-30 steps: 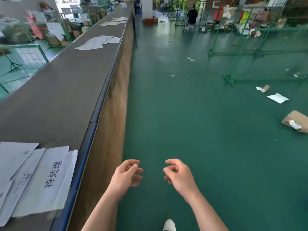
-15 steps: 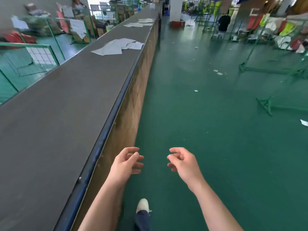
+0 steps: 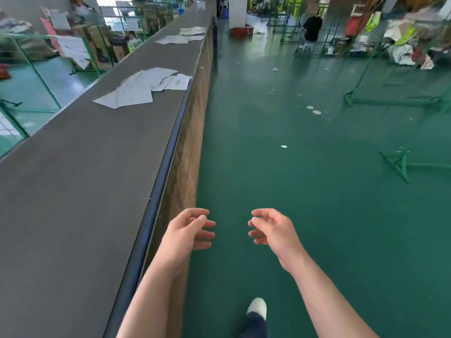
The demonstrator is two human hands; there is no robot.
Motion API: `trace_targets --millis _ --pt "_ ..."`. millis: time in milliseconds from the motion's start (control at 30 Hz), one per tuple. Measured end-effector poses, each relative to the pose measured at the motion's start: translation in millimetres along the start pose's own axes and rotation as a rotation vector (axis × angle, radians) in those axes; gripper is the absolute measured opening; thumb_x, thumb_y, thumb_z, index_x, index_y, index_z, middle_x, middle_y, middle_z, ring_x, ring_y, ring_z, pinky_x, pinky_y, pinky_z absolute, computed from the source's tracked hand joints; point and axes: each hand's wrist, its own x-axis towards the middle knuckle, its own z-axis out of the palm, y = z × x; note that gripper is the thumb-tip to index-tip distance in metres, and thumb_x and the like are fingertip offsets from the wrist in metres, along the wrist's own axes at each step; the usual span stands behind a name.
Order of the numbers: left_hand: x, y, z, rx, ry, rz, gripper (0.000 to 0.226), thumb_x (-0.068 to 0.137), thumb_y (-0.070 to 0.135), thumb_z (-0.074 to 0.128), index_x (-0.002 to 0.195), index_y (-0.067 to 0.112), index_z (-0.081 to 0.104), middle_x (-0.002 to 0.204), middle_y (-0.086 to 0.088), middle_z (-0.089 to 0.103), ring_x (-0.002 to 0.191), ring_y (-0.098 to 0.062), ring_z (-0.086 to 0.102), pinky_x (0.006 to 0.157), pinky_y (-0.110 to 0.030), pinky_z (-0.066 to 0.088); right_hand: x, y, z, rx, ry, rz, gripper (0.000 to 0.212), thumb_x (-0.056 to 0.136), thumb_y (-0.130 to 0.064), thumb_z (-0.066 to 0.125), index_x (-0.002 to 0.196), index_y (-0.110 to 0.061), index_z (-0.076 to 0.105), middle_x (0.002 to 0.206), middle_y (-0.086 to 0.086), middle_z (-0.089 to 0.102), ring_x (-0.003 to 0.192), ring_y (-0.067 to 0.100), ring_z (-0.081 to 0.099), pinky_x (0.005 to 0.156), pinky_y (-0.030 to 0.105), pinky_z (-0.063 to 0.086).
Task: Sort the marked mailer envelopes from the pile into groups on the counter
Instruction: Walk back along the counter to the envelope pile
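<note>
A long grey counter (image 3: 80,181) runs along my left side. A group of white mailer envelopes (image 3: 144,86) lies fanned out on it some way ahead. Two more groups of envelopes (image 3: 181,37) lie farther down the counter. My left hand (image 3: 188,230) and my right hand (image 3: 271,230) hang in front of me over the green floor, to the right of the counter's edge. Both have loosely curled fingers and hold nothing.
The counter has a blue front edge (image 3: 158,181) and a brown side panel (image 3: 190,147). Green metal racks (image 3: 400,164) stand on the green floor at right, with paper scraps (image 3: 313,109) strewn about. A person in black (image 3: 312,28) stands far ahead. My shoe (image 3: 257,308) shows below.
I have walked forward along the counter. The envelopes marked with writing at lower left have dropped out of view, and the fanned group ahead is nearer. Both hands stay empty.
</note>
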Motion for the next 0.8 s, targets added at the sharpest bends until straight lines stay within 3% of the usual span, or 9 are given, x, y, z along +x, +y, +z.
trace_targets --millis 133,333,500,733,800 --pt "125.1 9.6 41.8 0.123 -0.128 -0.066 0.016 0.105 0.010 0.054 0.112 0.010 0.068 0.103 -0.015 0.076 0.077 -0.022 0.073 0.070 -0.037 0.062 122.9 -13.5 -21.7 0.017 0.030 0.005 0.013 0.097 -0.010 0.063 0.107 -0.016 0.069 0.100 0.009 0.075 0.072 0.015 0.073 0.072 0.034 0.059" --pt "297.4 94.0 77.3 0.191 -0.081 -0.051 0.016 0.104 0.011 0.055 0.112 0.012 0.070 0.098 -0.010 0.078 0.077 -0.023 0.073 0.072 -0.038 0.062 295.2 -86.3 -47.6 0.072 0.007 0.049 0.012 0.097 -0.011 0.063 0.107 -0.014 0.069 0.100 0.008 0.076 0.073 0.015 0.072 0.073 0.034 0.058" --pt "409.6 132.2 74.3 0.188 0.024 -0.071 0.016 0.105 0.012 0.056 0.110 0.016 0.070 0.099 -0.010 0.078 0.078 -0.023 0.075 0.068 -0.033 0.061 417.9 -158.4 -20.5 -0.010 -0.141 0.003 0.012 0.097 -0.013 0.063 0.106 -0.017 0.070 0.099 0.006 0.076 0.075 0.014 0.073 0.073 0.032 0.058" --pt "601.4 141.8 49.0 0.119 0.112 -0.117 0.016 0.105 0.011 0.055 0.108 0.014 0.071 0.097 -0.010 0.078 0.079 -0.029 0.075 0.079 -0.049 0.062 613.0 -198.3 37.7 -0.132 -0.237 0.037 0.010 0.097 -0.011 0.063 0.102 -0.013 0.071 0.097 0.008 0.076 0.071 0.014 0.071 0.067 0.030 0.056" --pt "664.5 154.5 43.2 0.084 0.135 -0.100 0.016 0.105 0.010 0.055 0.106 0.013 0.071 0.097 -0.012 0.078 0.077 -0.026 0.075 0.075 -0.044 0.063 670.6 -216.5 53.1 -0.167 -0.235 0.042 0.010 0.097 -0.010 0.062 0.102 -0.013 0.071 0.097 0.008 0.076 0.071 0.014 0.071 0.067 0.030 0.056"
